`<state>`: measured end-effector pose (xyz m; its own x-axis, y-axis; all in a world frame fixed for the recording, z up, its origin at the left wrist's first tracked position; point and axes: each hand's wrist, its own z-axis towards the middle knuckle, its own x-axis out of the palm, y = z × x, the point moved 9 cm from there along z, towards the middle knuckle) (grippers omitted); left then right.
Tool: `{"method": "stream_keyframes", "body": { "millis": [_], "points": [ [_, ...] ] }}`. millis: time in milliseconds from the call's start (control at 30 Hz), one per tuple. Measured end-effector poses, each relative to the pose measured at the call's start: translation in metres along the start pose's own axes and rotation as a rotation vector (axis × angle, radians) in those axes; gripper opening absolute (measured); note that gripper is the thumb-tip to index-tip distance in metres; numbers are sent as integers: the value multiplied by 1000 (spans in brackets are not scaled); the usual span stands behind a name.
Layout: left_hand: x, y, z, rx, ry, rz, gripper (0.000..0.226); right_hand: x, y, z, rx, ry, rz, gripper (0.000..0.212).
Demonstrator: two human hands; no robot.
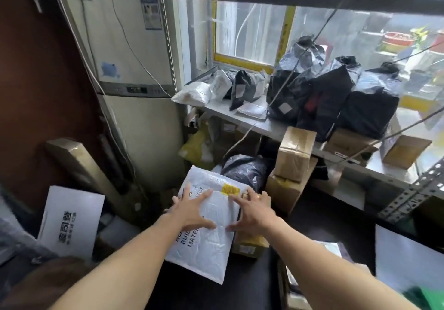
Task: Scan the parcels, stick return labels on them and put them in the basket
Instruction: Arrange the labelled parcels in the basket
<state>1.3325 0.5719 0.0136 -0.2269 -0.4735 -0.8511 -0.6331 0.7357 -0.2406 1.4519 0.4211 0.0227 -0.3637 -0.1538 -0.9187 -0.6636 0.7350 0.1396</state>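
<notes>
Nearest the camera, two bare forearms reach forward over a dark worktop. The left hand lies flat on a white padded parcel, its fingers spread and straight, pressing on the upper part of the mailer; its grip is fully open and closes on nothing. The right hand is also spread wide, fingers straight, resting on the parcel's right edge and on a pale label on its face; its grip is open too, holding nothing. The parcel lies tilted, its lower end on the worktop and its upper end leaning over the clutter behind; it carries dark printed lettering, partly hidden by the left hand, and a yellow patch near its top edge, just beside the right fingertips.

Just under the parcel's right side sits a small brown box. To the left stands a white envelope with black print, leaning against other packages. Behind the parcel are a dark plastic bag and stacked cardboard boxes.

Farther back, a grey shelf holds black and grey bagged parcels and small white ones. At the far left stands a tall white air conditioner, with a long wrapped carton leaning near its base. A window with a yellow frame lies behind the shelf
</notes>
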Motion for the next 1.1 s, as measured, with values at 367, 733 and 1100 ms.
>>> {"method": "stream_keyframes", "body": {
  "millis": [367, 733, 1100],
  "points": [
    [18, -41, -37, 140, -68, 313, 105, 38, -21, -69, 79, 43, 66, 87],
    [59, -94, -92, 313, -57, 527, 101, 64, -39, -142, 192, 64, 153, 96],
    [73, -141, -135, 393, -115, 505, 91, 58, -121, -228, 342, -77, 256, 98]
  ]
}}
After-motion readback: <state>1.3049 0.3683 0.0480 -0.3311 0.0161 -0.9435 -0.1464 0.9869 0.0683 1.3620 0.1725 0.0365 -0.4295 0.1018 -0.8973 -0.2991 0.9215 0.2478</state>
